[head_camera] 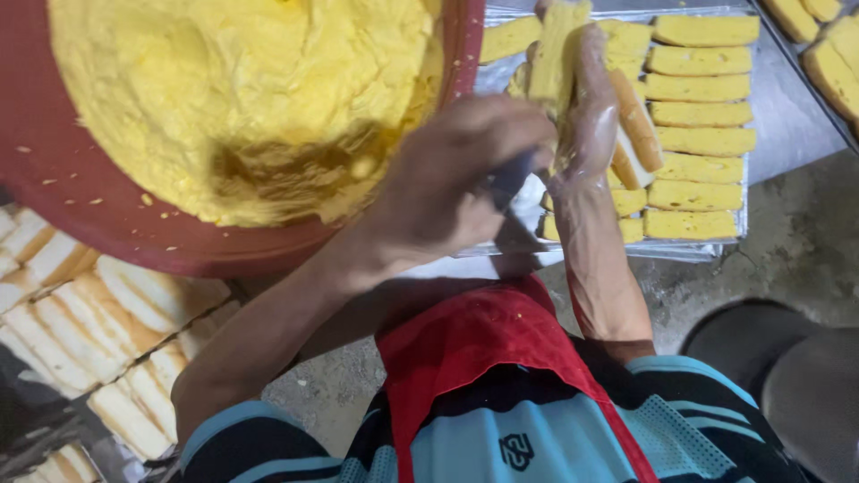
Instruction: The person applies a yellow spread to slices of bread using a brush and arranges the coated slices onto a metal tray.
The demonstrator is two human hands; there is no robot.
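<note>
Left hand grips a dark-handled tool; gloved right hand holds a bread slice

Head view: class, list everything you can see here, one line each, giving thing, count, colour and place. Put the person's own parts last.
Basin: one, red, upper left, holding the spread.
Yellow spread: one mound, pale yellow, filling the basin.
Tray: one, metal, upper right.
Coated slices: about a dozen visible, yellow, in rows on the tray.
Plain slices: many, white with tan crusts, lower left.
Second tray's slices: a few, yellow, far upper right corner.
Floor: grey concrete, right.
Apron: one, red, bottom centre.
Shirt: blue and black striped, bottom.
Left hand: bare, centre, gripping a dark tool handle.
Right hand: clear glove, holding slices upright.
</note>
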